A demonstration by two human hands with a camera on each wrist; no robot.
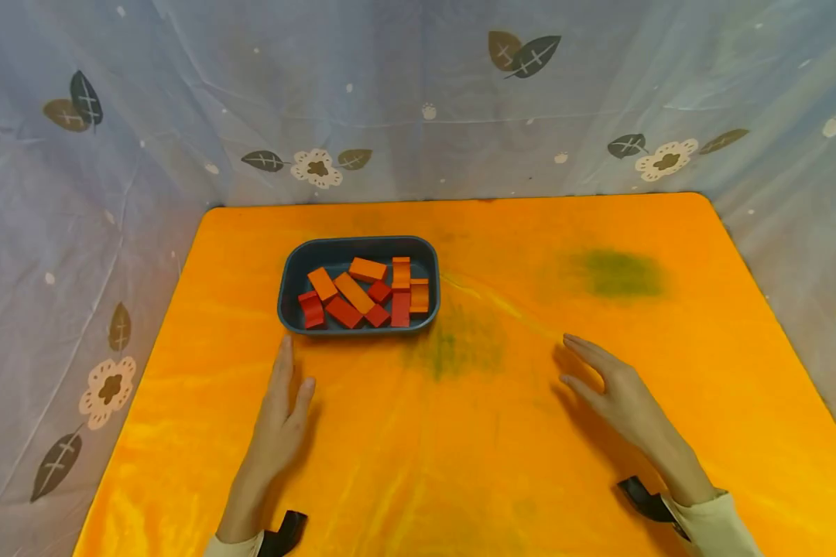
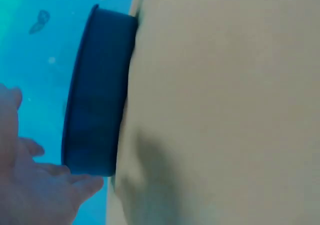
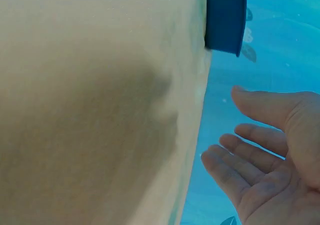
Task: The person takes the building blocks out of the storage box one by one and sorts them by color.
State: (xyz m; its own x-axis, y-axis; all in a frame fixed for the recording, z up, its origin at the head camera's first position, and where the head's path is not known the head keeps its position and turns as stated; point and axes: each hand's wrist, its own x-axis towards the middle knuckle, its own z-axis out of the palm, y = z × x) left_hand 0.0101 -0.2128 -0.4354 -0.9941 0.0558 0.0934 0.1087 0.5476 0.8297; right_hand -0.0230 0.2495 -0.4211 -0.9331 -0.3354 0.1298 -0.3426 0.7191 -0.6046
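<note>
A dark blue-grey tray [image 1: 359,331] with rounded corners stands on the table, left of the middle. Inside it lie several orange and red blocks, among them an orange block [image 1: 368,269] and a notched red block [image 1: 311,309]. My left hand [image 1: 279,422] is just in front of the tray's near left corner, fingers extended and holding nothing. Out to the right, away from the tray, my right hand [image 1: 616,391] hangs over the table with relaxed fingers and thumb apart. The right wrist view shows its palm [image 3: 280,185] bare, and the tray's side wall [image 3: 226,20] beyond.
An orange-yellow cloth covers the table [image 1: 460,464], with greenish patches [image 1: 620,272] at right and near the middle. Pale curtains [image 1: 418,100] printed with leaves and flowers stand along the back and both sides. Black straps [image 1: 644,499] are on both wrists.
</note>
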